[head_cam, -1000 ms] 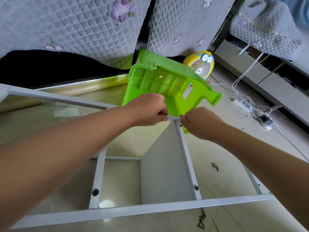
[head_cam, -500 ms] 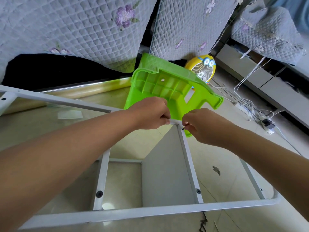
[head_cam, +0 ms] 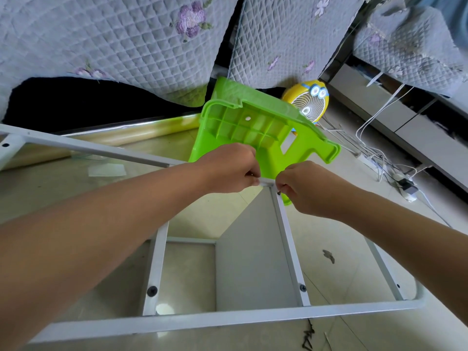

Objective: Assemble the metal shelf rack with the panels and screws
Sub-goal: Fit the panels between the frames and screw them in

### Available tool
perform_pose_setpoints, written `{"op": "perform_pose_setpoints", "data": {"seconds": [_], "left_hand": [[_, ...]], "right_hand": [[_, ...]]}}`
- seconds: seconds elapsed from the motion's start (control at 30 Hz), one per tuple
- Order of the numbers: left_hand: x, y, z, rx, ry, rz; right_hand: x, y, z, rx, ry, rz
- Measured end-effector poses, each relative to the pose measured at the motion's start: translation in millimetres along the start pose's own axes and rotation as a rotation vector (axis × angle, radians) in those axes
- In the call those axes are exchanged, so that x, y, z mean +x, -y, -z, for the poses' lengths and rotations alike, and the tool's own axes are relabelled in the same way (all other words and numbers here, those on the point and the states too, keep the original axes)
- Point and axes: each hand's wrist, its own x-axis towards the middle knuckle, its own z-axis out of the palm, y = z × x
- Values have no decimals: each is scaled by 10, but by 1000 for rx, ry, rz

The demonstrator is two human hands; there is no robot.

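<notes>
Head: pale tiled floor [head_cam: 63, 198] beneath rack [head_cam: 228, 320]

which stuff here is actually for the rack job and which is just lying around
For the job:
- white metal rack frame
- flat grey metal panel
- small dark screw, pinched by the right hand
- left hand, gripping the frame's corner
- black fitted screws

Lying about:
- bright green plastic stool
- round yellow cartoon fan
- white cables
</notes>
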Motion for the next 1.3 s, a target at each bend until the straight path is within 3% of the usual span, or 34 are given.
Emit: {"op": "perform_pose_setpoints", "data": {"seconds": [0.23, 0.5, 0.63, 0.77, 0.93, 1.3], "left_hand": [[6, -12, 3, 29, 9, -7], [30, -12, 10, 79, 85, 1], [191, -110, 35, 151, 221, -10], [335, -204, -2, 62, 259, 4], [328, -145, -54, -18, 246, 12], [291, -122, -88, 74, 212, -42]], "right_hand": [[76, 129, -59, -31, 3, -203], [-20, 136, -166, 221, -102, -346], [-64, 102, -148, 261, -121, -302], [-65, 38, -119, 248, -109, -250], [-99, 24, -90, 214, -145, -141], [-107, -36, -201, 226, -253, -10]]}}
